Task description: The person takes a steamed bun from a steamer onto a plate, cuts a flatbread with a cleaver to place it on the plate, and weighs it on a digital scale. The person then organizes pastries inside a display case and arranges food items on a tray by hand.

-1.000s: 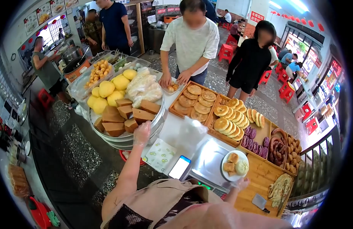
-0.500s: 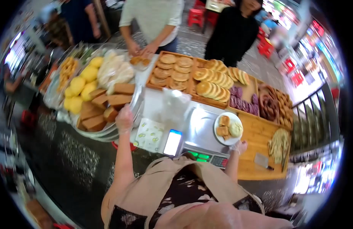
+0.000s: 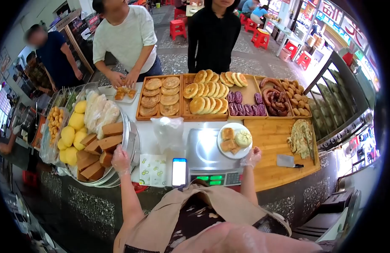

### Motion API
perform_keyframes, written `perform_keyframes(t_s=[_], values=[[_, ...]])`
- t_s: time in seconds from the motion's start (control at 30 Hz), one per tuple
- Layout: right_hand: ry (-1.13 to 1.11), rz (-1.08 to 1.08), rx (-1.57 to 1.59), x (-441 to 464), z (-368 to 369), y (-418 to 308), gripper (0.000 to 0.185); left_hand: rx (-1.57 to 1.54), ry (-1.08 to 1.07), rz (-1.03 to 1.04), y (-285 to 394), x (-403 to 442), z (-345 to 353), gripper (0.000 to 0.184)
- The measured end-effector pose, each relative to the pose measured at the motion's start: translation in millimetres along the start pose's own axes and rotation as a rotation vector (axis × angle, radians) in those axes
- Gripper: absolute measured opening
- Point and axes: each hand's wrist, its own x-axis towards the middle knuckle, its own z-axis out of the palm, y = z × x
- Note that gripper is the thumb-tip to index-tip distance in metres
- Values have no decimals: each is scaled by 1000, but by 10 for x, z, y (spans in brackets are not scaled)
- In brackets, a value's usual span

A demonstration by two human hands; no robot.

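Note:
My left hand [image 3: 121, 160], in a clear plastic glove, is at the right rim of a round metal tray [image 3: 129, 141], beside brown cake pieces [image 3: 93, 172]. Its fingers are curled together, and what they hold, if anything, is hidden. My right hand [image 3: 251, 157], gloved too, is closed right beside a white plate [image 3: 234, 156]; whether it grips the rim I cannot tell. Golden-brown square pieces [image 3: 228, 134] and a pale round bun [image 3: 243, 138] lie on that plate. Beneath it is a metal scale [image 3: 199, 145] with lit green displays.
Wooden trays [image 3: 182, 118] of flatbreads, purple rolls and sausages line the counter's far side. A phone [image 3: 179, 172], patterned paper [image 3: 153, 170] and plastic bags [image 3: 169, 133] lie nearby. A scraper [image 3: 285, 160] rests on the wooden board [image 3: 266, 179]. People stand across the counter.
The view has shifted and steadied, so the counter appears farther left and lower. Both hands keep about the same places, by the metal tray and by the plate, which stays on the scale.

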Motion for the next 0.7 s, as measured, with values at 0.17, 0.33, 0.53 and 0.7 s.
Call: perform_keyframes(t_s=[0.17,0.33,0.53,0.7], values=[[-54,63,241,-25,-47,-92,26,-42,-27,-20,26,-4,-23,28],[-62,145,282,-62,-122,-201,25,-5,-8,12,12,6,36,25],[-44,271,501,160,-204,-106,13,160,-8,49,-33,4,148,23],[-283,424,439,254,-319,-288,10,195,-53,13,-46,3,194,24]])
